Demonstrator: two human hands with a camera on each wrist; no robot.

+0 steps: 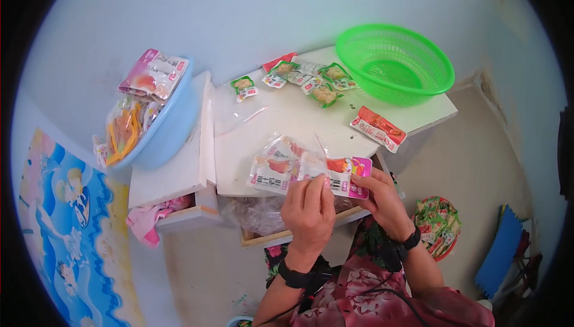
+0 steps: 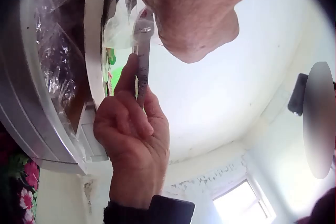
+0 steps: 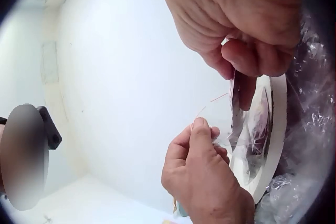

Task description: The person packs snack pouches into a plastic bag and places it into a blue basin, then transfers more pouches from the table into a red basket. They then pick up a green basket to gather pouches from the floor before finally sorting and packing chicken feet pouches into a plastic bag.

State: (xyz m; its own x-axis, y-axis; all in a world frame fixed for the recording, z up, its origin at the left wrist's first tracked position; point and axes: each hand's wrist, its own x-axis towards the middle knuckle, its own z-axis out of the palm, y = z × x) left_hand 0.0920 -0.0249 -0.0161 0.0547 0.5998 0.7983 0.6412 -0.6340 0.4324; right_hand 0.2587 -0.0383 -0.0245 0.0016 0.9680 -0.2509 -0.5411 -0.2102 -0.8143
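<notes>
My right hand (image 1: 385, 201) grips the pink-ended end of a flat printed snack packet (image 1: 339, 169) between thumb and fingers. At the packet's other end, my left hand (image 1: 308, 212) pinches clear plastic film (image 3: 224, 141) with thumb and fingertip; a thin red-edged strip stands up from there. Seen from the left wrist, the packet (image 2: 143, 69) is edge-on, rising from the right hand's (image 2: 134, 129) fingers. Just beyond the left hand, more clear-and-white snack packets (image 1: 270, 170) lie at the table's front edge.
A green basket (image 1: 439, 90) stands at the table's (image 1: 239, 141) back right, near a red packet (image 1: 378, 128) and several small food packets (image 1: 326, 95). A blue basin (image 1: 173, 129) of packets is at left. Below, an open drawer (image 1: 257, 240) holds clear plastic; a red basket (image 1: 453, 244) is on the floor.
</notes>
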